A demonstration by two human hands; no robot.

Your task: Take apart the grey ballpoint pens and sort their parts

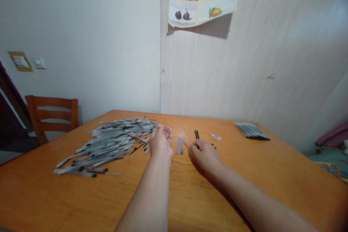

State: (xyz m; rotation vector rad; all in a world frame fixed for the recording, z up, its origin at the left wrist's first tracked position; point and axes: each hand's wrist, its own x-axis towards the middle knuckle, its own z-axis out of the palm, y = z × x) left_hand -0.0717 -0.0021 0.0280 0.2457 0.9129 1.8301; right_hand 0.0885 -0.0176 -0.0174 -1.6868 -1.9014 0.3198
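A large heap of thin translucent sticks with dark ends [116,139] covers the left part of the table. At its right edge is my left hand [161,140], palm turned up and fingers loosely spread, with no object clearly visible in it. Several clear strips [179,145] lie side by side between my hands. My right hand [203,152] pinches the lower end of a thin clear strip [186,138] that slants up to the left. Just beyond the right hand are dark thin sticks [196,134], partly hidden by it.
Small scissors or clippers with pale handles [215,136] lie right of the dark sticks. A neat row of dark-ended translucent sticks [251,131] is at the back right of the wooden table [190,199]. A wooden chair [54,114] stands at the left, and a wall rises behind.
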